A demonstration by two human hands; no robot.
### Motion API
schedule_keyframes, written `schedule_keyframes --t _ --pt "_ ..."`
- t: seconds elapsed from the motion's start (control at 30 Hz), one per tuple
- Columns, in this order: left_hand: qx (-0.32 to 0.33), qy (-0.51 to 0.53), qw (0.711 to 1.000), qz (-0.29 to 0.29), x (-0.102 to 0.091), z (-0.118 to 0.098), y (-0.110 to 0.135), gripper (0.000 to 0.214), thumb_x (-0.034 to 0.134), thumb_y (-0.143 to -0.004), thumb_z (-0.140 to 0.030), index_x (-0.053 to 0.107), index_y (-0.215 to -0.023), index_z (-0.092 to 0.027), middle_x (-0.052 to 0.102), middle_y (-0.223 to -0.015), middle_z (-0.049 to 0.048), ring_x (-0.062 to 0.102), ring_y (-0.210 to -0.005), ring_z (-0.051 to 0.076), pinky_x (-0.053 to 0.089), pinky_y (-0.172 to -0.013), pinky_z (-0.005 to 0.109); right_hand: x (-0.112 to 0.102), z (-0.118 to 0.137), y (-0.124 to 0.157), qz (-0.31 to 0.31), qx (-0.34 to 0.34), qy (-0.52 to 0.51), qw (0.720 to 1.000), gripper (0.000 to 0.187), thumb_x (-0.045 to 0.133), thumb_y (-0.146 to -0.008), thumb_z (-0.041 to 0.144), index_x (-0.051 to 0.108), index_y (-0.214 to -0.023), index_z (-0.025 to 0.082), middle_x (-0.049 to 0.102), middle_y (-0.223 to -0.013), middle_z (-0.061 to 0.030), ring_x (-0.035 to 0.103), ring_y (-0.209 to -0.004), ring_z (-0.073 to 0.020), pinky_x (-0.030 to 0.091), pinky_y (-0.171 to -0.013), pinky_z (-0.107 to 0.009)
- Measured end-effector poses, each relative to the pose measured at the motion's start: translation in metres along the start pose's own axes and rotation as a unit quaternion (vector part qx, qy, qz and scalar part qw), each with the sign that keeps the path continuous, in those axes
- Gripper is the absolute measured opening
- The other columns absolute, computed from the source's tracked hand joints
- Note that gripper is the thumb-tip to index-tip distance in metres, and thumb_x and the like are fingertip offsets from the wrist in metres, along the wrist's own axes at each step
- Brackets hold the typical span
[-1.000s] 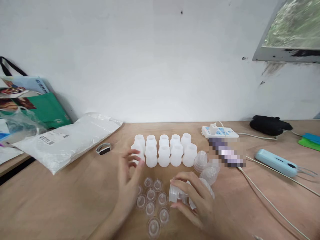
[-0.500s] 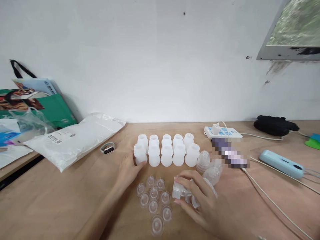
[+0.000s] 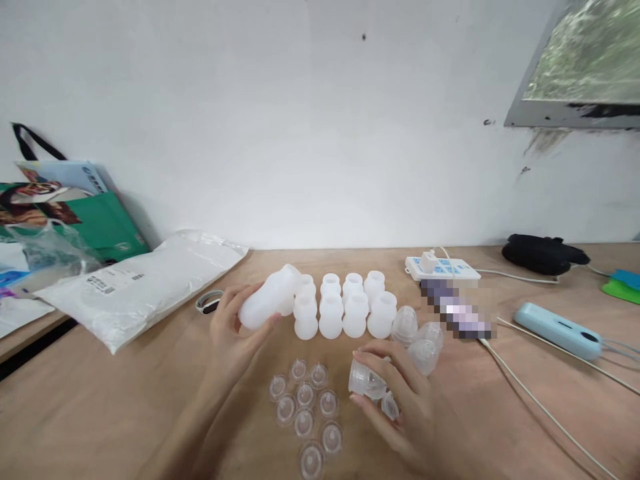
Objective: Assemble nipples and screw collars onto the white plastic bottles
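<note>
My left hand (image 3: 233, 347) is wrapped round a white, waisted baby bottle (image 3: 264, 301), lifted and tilted with its open neck up to the right. Several more white bottles (image 3: 331, 319) stand upright in two rows beside it. Between its thumb and fingers my right hand (image 3: 407, 407) grips a clear threaded bottle collar (image 3: 360, 378) lying sideways; a clear part shows inside it. Other clear pieces (image 3: 389, 405) under that palm are partly hidden. Left of this hand lie several clear nipples (image 3: 305, 395) on the table. Clear domed caps (image 3: 405, 325) stand right of the bottles.
A white parcel bag (image 3: 150, 280) and a fitness band (image 3: 206, 303) lie on the left, near a green bag (image 3: 110, 223). To the right are a power strip (image 3: 445, 268), a blurred phone (image 3: 455, 310), a blue device (image 3: 557, 330), cables and a black pouch (image 3: 545, 253).
My left hand has lifted the front-left white bottle out of its row and tipped it. My right hand keeps its grip on the clear collar, almost in place. The view has shifted slightly.
</note>
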State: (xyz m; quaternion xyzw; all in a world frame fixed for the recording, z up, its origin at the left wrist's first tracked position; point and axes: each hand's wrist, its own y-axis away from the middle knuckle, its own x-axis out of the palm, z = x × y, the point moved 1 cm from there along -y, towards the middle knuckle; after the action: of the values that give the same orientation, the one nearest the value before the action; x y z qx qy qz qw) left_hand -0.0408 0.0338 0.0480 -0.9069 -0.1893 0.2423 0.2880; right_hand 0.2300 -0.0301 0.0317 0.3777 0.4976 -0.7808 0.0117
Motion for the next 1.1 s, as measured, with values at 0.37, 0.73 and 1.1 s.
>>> schedule_keyframes --t 0.37,0.73,1.1 --pt "-0.093 0.180 0.968 0.147 0.014 -0.032 0.022 0.026 0.072 -0.072 -0.036 0.066 -0.090 -0.017 0.067 -0.075 0.0011 0.060 -0.065 0.018 0.048 -0.055 0.024 0.004 -0.003 0.001 -0.080 0.027 -0.016 0.996 0.028 0.054 -0.096 0.012 0.053 -0.123 0.018 0.061 -0.113 -0.0132 0.066 -0.104 -0.0213 0.062 -0.081 -0.029" --pt "-0.135 0.159 0.952 0.224 0.022 -0.039 0.029 0.031 0.069 -0.069 -0.047 0.070 -0.081 -0.018 0.068 -0.069 0.0023 0.060 -0.059 0.020 0.049 -0.051 0.026 -0.002 0.001 0.002 -0.104 -0.030 -0.010 0.994 0.041 0.051 -0.090 -0.002 0.060 -0.121 0.022 0.063 -0.117 -0.0135 0.069 -0.106 -0.0212 0.065 -0.077 -0.032" --pt "-0.150 0.146 0.951 0.229 0.025 -0.020 0.039 0.045 0.061 -0.079 -0.063 0.074 -0.076 -0.020 0.065 -0.063 0.0022 0.058 -0.058 0.021 0.047 -0.048 0.026 -0.006 0.003 0.001 -0.087 -0.063 -0.009 0.994 0.041 0.049 -0.091 -0.003 0.062 -0.122 0.020 0.067 -0.120 -0.0132 0.067 -0.115 -0.0216 0.064 -0.085 -0.033"
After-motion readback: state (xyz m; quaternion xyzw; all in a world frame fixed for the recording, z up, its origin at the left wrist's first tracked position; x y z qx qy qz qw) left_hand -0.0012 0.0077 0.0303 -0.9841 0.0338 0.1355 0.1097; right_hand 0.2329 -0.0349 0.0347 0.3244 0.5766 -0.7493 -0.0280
